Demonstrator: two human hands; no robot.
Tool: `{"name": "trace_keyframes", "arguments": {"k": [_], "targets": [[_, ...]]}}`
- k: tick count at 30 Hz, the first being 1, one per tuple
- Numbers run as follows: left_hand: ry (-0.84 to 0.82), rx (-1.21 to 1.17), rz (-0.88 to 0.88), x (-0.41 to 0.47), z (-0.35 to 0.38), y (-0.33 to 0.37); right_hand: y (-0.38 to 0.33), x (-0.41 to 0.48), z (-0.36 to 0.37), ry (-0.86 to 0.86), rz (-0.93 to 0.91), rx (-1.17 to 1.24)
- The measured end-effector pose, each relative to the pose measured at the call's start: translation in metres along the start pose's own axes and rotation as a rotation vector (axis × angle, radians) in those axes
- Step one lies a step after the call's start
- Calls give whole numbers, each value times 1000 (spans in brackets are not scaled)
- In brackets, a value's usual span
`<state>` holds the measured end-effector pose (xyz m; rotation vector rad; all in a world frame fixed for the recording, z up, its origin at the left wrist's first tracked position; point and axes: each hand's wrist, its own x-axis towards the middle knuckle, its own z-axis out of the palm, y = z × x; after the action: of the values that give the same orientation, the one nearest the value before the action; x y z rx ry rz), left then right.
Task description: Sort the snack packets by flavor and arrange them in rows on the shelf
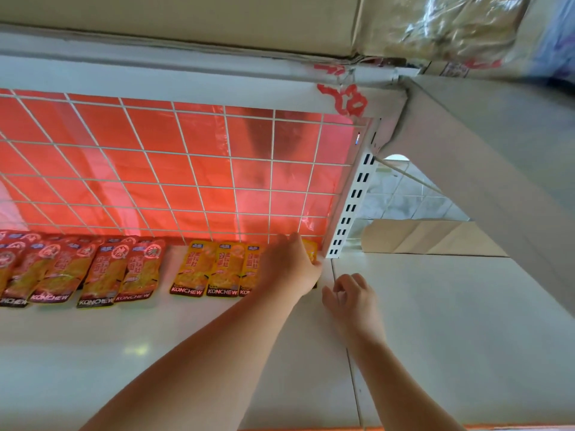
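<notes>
The white shelf (pixel 155 353) carried two groups along its back edge, under the wire grid (pixel 186 169) with its red backing. The red packets (pixel 93 272) sat to the left, overlapping one another and a little fanned. After a bare gap came the yellow packets (pixel 214 269), lying flat side by side and neater.

The person's left hand (pixel 292 262) lay over the last yellow packet (pixel 311 251) at the right end of that row, hard by the slotted upright (pixel 351 206). Only a corner of the packet showed past the knuckles. From where I stood I could not tell whether the fingers pinched it or merely pressed it flat. The right hand (pixel 351 293) hovered just beside it over the shelf, fingers loosely curled, holding nothing.

I judged the sorting nearly done, with this packet being seated in its place. The risk lay in that tight corner. A push too far could slide the packet under the grid or against the upright, where it would buckle. Drawing the hand away carelessly could drag the neighbouring yellow packets askew. The seam (pixel 339 306) between shelf panels ran just beside it and might catch an edge.
</notes>
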<state>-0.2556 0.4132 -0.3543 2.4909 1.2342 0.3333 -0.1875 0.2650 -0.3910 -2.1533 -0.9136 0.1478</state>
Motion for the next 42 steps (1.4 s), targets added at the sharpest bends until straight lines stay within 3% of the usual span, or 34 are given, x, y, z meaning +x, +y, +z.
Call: {"name": "trace_keyframes", "arguments": {"k": [11, 19, 26, 29, 31, 36, 42], "targets": [[-47, 83, 34, 7, 19, 17, 0, 0, 3, 75, -66, -66], [-43, 101, 118, 1, 19, 6, 0, 1, 4, -10, -5, -107], [149, 139, 367, -22, 4, -34, -2, 3, 8, -208, -67, -379], [214, 124, 416, -37, -2, -63, -2, 2, 11, -199, -152, -448], [182, 142, 426, -46, -6, -86, -1, 1, 13, -166, -196, -463], [-79, 252, 352, -60, -11, -117, 0, -1, 12, -153, -209, -468], [-72, 239, 304, -61, -7, -115, -2, -1, 13, -139, -195, -457]]}}
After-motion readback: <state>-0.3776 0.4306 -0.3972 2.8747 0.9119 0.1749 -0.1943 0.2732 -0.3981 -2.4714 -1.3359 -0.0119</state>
